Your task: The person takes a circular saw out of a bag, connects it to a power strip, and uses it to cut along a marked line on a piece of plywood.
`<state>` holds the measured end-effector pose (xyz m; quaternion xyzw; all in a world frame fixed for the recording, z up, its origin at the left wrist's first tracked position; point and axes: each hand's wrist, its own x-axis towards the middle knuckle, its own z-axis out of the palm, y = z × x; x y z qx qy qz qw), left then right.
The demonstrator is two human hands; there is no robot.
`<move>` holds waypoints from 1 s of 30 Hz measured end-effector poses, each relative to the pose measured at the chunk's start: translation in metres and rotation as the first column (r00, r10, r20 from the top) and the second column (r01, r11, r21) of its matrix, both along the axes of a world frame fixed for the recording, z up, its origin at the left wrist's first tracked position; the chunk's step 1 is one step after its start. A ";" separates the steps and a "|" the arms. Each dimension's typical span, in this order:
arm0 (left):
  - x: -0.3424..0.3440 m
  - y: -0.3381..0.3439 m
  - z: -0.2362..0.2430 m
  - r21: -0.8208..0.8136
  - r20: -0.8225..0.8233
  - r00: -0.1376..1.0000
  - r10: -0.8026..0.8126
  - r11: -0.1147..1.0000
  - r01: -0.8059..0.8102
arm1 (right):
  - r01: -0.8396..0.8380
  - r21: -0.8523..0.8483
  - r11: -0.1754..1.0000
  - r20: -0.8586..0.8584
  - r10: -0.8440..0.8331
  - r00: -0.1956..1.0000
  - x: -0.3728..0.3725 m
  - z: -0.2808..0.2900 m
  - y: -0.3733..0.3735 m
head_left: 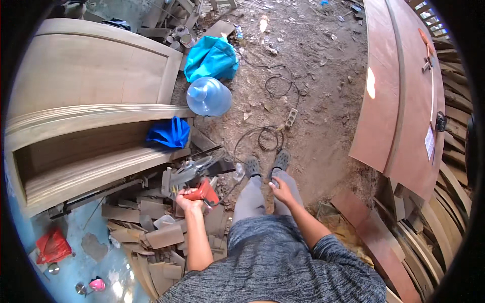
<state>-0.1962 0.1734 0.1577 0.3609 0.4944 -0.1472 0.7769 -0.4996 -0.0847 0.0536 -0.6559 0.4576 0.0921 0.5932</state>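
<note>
My left hand [189,198] is closed on the red body [204,191] of a power tool, whose grey metal part [187,172] extends forward over a pile of wood offcuts [164,236]. A dark cord runs from near the tool to coils on the dirt floor, where a grey power strip [291,117] lies. My right hand [278,187] hangs by my right thigh with fingers loosely apart and nothing visible in it. My shoes [281,160] stand just short of the cord coils.
At left, a wooden cabinet frame [35,120] holds a blue bag [169,134]. A water jug [209,96] and turquoise bag [209,58] lie ahead on the dirt floor [323,81]. Large plywood sheets [379,126] and curved slats [457,222] line the right; a red bag [53,246] lies lower left.
</note>
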 end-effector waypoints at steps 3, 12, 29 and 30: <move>0.000 0.004 -0.011 -0.124 -0.028 0.999 -0.047 0.991 0.043 | 0.232 0.189 0.954 -0.037 -0.229 0.973 0.012 -0.050 0.029; -0.054 0.028 -0.053 -0.148 -0.045 0.995 -0.090 0.986 0.082 | 0.012 -0.118 0.993 -0.251 -0.042 0.967 -0.008 -0.247 -0.028; -0.134 -0.058 -0.228 0.044 -0.087 0.871 -0.483 0.872 0.488 | 0.182 -0.007 0.983 0.016 -0.182 0.983 0.003 -0.453 -0.097; -0.129 -0.091 -0.220 0.199 -0.202 0.919 -0.338 0.905 0.376 | 0.326 0.137 0.935 0.090 -0.340 0.936 0.024 -0.414 -0.083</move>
